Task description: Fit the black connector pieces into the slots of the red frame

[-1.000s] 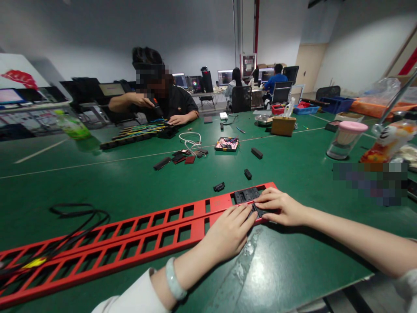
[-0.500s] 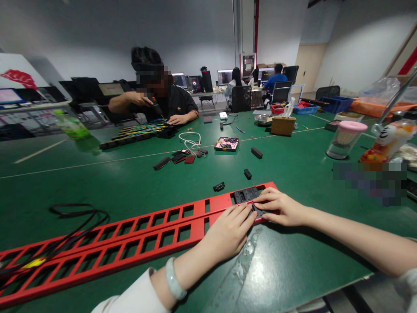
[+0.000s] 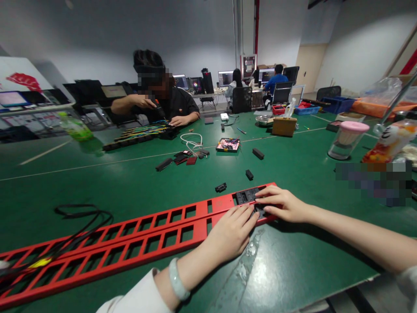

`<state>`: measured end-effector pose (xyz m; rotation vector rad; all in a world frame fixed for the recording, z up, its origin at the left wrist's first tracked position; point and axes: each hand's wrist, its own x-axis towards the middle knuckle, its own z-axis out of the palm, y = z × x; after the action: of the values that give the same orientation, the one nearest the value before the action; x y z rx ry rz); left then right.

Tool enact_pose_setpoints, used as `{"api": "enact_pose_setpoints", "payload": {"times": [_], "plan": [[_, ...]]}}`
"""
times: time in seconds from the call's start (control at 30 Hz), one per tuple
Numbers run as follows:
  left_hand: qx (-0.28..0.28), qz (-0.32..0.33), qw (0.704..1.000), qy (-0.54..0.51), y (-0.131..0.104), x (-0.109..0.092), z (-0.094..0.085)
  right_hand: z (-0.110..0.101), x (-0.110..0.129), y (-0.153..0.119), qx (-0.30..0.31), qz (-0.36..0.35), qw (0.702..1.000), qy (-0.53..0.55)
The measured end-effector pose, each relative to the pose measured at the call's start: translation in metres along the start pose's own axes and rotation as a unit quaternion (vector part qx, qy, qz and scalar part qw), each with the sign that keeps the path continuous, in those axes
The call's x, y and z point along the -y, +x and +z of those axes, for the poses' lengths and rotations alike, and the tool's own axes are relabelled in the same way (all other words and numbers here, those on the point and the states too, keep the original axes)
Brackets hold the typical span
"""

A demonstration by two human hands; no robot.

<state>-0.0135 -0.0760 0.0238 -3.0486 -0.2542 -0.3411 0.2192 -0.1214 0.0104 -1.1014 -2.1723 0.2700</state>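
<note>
Two long red slotted frames (image 3: 220,204) lie side by side across the green table. Black plastic modules (image 3: 245,197) sit in the right end of the far frame. Another black module (image 3: 260,211), partly covered by my fingers, is in the right end of the near frame. My left hand (image 3: 230,230) rests flat on the near frame, fingers stretched out, its fingertips at the edge of that module. From the right, my right hand (image 3: 286,205) reaches over both frame ends with fingers apart, its fingertips touching the modules. What lies under the fingers is hidden.
Loose black blocks (image 3: 220,187) lie beyond the frames. Black cables (image 3: 81,234) cross their left part. Farther off are a small parts tray (image 3: 228,144) and a pink-lidded jar (image 3: 347,141). Across the table, a co-worker (image 3: 177,102) holds a power tool over a bundle of wires.
My right fingers have spread slightly, and more of the near module shows between my hands. My left hand stays on the near frame. The view has shifted a little.
</note>
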Motion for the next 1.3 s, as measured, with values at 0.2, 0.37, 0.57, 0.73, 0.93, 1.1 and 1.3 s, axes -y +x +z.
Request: {"api": "enact_pose_setpoints", "payload": {"times": [0.2,0.37,0.57,0.73,0.93,1.1,1.3], "plan": [[-0.003,-0.002,1.0,0.0,-0.003,0.0,0.002,-0.01,-0.044,0.037,-0.025,0.036,0.996,-0.076],[0.005,-0.004,1.0,0.005,-0.004,0.0,0.001,-0.004,-0.088,0.069,0.033,0.075,0.991,-0.104],[0.001,-0.004,1.0,0.016,-0.005,-0.001,0.002,0.004,-0.106,0.073,0.04,0.12,0.99,-0.056],[-0.006,-0.004,1.0,0.012,-0.005,0.0,0.004,-0.001,-0.102,0.064,0.016,0.114,0.991,-0.071],[-0.001,-0.002,1.0,0.007,-0.004,0.001,0.002,0.001,-0.1,0.077,0.067,0.041,0.994,-0.081],[0.01,-0.005,1.0,0.006,-0.004,0.0,0.001,0.002,-0.102,0.085,0.078,0.068,0.991,-0.078],[0.009,-0.004,1.0,0.007,-0.003,0.001,0.003,-0.016,-0.066,0.057,-0.022,0.13,0.991,-0.007]]}}
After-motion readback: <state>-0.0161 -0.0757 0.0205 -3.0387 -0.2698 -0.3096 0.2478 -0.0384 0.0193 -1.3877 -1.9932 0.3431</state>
